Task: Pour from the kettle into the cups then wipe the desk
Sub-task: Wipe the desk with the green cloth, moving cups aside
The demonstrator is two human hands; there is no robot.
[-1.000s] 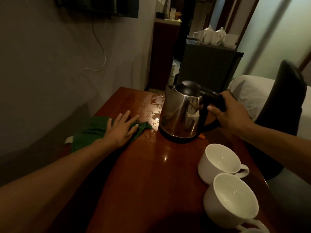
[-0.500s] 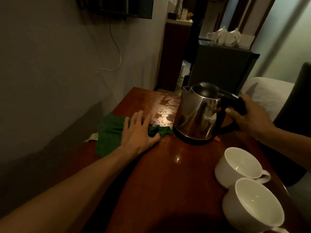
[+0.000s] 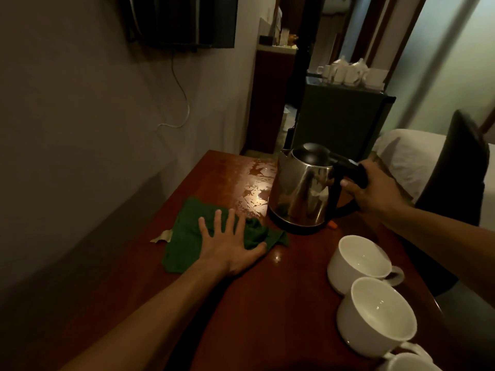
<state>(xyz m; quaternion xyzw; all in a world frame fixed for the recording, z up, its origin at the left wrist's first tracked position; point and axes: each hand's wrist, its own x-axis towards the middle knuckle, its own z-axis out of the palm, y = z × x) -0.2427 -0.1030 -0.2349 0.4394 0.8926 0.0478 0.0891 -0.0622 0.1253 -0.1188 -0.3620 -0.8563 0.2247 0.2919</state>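
Observation:
A steel kettle with a black lid and base stands upright on the reddish wooden desk. My right hand grips its black handle from the right. A green cloth lies flat on the desk to the kettle's left. My left hand presses on it with fingers spread and straight. Wet patches glisten on the desk beyond the cloth. Two white cups stand at the desk's right side, and the rim of a third cup shows at the bottom edge.
A grey wall runs close along the desk's left edge, with a dark screen mounted above. A scrap of paper pokes out beside the cloth. A black chair stands right of the desk. A dark cabinet holding white crockery sits behind.
My left hand has slid the green cloth toward me and a little to the right. The kettle stays on the desk with my right hand still on its handle.

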